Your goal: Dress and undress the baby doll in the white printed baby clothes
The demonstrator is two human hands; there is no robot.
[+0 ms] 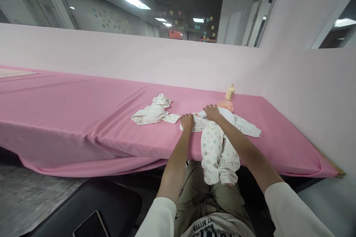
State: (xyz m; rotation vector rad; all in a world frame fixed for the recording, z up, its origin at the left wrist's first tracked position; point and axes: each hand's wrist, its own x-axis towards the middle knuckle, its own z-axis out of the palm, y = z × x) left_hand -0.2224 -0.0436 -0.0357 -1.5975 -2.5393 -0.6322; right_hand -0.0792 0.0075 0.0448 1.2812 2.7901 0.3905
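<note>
A baby doll lies on its back, its peach head [226,105] partly hidden behind my right arm. It wears a white long-sleeved top [247,126] and patterned white pants [213,144], whose legs hang over the table's front edge. My left hand [187,121] is closed on the end of the white sleeve [198,123] stretched out to the left. Higher up, by the doll's shoulder, my right hand [212,112] grips the top's cloth, with its fingertips partly hidden. Left of my left hand, a crumpled white baby garment [151,114] lies on the table.
A pink cloth [69,111] covers the table. Behind the doll's head stands a cream pump bottle [230,92]. A white wall [319,92] bounds the right side. A black chair seat [91,200] with a phone [91,226] is at lower left.
</note>
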